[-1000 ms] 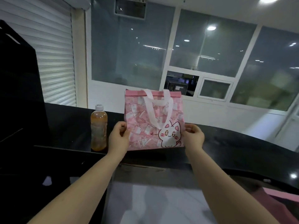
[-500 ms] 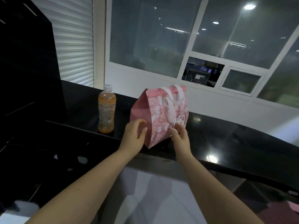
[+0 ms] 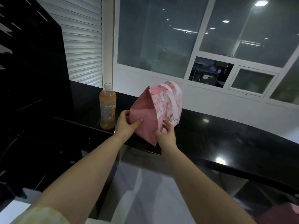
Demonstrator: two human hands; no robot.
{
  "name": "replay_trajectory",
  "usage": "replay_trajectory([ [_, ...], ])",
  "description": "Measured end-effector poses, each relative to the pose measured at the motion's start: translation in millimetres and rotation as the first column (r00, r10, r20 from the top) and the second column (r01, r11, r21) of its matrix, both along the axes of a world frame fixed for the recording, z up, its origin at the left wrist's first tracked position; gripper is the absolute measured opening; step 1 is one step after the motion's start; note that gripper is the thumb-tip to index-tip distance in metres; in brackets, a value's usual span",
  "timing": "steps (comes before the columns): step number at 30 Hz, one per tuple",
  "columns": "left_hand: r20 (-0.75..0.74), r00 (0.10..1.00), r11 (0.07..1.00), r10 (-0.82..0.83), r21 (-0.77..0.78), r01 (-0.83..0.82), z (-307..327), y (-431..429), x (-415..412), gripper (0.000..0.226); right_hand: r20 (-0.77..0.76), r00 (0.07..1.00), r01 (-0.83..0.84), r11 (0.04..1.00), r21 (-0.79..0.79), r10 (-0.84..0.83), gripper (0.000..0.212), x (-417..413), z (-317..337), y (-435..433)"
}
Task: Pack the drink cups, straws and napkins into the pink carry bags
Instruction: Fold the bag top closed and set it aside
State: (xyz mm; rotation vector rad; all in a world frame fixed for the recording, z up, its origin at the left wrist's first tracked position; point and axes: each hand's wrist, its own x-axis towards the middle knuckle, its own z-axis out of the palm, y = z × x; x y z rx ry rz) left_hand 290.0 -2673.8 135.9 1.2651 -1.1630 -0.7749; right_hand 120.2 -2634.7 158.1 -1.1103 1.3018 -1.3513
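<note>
The pink bag (image 3: 144, 113) stands on the tabletop (image 3: 226, 135), narrow side facing me (its length runs away rightward); my left grip (image 3: 125, 125) pinches its left edge, my right grip (image 3: 166, 135) holds the near corner.

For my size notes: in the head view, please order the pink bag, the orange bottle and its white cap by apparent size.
1. pink bag
2. orange bottle
3. white cap
Bag and bottle stand side by side, so nearness matters little.

On black counter (image 3: 226, 136): bottle (image 3: 107, 107), pink bag (image 3: 145, 117)
</note>
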Motion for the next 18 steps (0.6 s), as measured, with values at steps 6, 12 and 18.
replay_trajectory([
  [6,0.152,0.977,0.978,0.147,-0.167,-0.121,-10,12,5,0.042,-0.019,0.999,-0.026,0.997,0.071,0.028,0.042,-15,4,-30],
  [12,0.259,0.951,0.986,0.166,-0.062,-0.155,7,-14,10,0.039,-0.187,0.980,0.063,0.998,-0.005,-0.063,0.023,3,5,-55],
  [18,0.285,0.936,0.978,0.208,-0.072,-0.196,6,-17,12,0.035,-0.230,0.973,0.041,0.999,0.016,-0.036,0.026,7,5,-62],
])
